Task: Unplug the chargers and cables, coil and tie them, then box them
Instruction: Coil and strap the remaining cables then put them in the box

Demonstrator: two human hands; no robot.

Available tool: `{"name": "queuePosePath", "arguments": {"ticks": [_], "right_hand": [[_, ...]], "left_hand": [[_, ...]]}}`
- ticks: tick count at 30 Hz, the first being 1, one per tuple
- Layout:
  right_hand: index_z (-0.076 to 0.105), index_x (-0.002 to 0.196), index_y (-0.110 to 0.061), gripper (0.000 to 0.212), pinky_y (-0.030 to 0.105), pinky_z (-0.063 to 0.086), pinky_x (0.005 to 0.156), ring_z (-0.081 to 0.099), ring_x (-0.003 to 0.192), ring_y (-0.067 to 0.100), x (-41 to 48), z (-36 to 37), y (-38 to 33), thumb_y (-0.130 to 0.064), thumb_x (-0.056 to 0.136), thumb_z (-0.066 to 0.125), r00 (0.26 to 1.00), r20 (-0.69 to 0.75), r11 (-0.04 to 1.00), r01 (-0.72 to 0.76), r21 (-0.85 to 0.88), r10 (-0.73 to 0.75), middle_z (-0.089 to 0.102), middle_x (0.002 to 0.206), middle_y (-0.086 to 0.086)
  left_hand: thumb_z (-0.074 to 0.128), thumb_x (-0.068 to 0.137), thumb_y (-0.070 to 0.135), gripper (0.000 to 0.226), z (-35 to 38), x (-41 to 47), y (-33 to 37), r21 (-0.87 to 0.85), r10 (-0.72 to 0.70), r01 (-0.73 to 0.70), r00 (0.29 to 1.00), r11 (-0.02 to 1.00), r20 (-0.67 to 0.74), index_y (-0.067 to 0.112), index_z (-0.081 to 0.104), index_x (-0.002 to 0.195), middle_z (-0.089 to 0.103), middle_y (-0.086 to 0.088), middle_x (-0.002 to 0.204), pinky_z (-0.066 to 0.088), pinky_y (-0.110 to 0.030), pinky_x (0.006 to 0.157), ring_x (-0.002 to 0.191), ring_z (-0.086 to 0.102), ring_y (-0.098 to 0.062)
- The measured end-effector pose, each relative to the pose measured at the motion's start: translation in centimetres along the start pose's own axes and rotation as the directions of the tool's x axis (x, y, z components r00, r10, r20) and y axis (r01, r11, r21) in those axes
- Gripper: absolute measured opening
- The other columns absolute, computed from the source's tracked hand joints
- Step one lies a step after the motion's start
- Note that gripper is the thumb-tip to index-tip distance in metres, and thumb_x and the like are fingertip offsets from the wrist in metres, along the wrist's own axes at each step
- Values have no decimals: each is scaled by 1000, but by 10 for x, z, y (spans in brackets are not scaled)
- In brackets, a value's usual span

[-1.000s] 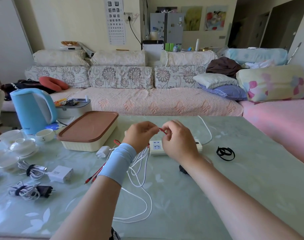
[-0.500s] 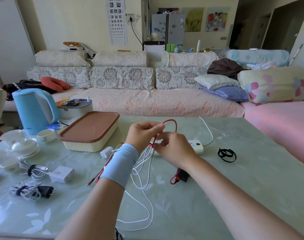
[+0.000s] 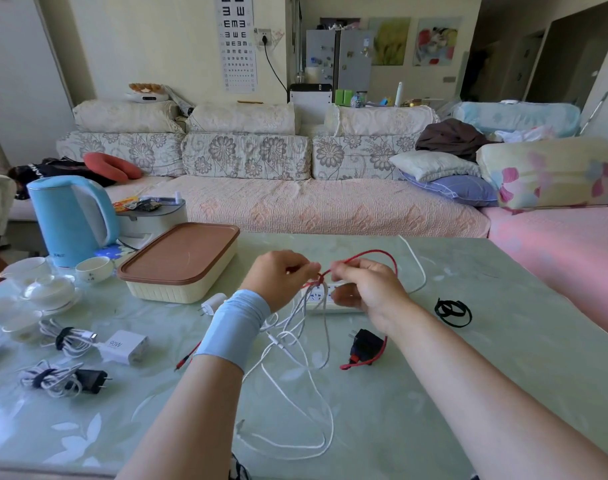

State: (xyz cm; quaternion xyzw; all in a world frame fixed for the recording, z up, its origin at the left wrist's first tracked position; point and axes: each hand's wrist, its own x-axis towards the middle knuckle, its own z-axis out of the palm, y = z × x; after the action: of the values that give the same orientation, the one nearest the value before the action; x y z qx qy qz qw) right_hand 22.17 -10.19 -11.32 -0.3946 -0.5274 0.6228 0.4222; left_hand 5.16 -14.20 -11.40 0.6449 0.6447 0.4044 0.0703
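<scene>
My left grip [image 3: 281, 277] and right grip [image 3: 368, 289] both pinch the red cable [image 3: 375, 252] above the power strip [image 3: 316, 296]. Its loop arcs over the right grip. Its lower run lies by the black charger [image 3: 364, 344] on the desk [image 3: 503, 358].

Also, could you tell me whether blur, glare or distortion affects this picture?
Head view: left hand and right hand slightly motion-blurred at the red cable; soft sheen on the table at lower left; wide-angle lens bows walls toward the edges.

Bright soft daylight, faint shadows, pale sheen on the table [image 3: 503, 341], wide-angle bending at edges, slight softness
</scene>
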Motion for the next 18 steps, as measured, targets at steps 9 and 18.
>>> {"name": "queuePosePath", "arguments": {"ticks": [9,18], "right_hand": [[51,94,-4,21,24,50,41,68,50,18,14,-5,0,-16,107,38,963,-268,899,105,426,15,68,80,13],[49,81,-8,24,20,39,35,51,38,12,6,6,-5,-14,104,46,981,-164,945,149,291,-104,58,57,5]], "left_hand": [[56,84,55,29,-4,0,-9,414,-93,100,995,905,-36,32,67,70,62,12,77,35,-32,86,86,54,-16],[54,86,38,27,13,-7,14,525,-337,96,859,846,385,31,68,109,64,10,118,46,-27,91,107,59,-19]]}}
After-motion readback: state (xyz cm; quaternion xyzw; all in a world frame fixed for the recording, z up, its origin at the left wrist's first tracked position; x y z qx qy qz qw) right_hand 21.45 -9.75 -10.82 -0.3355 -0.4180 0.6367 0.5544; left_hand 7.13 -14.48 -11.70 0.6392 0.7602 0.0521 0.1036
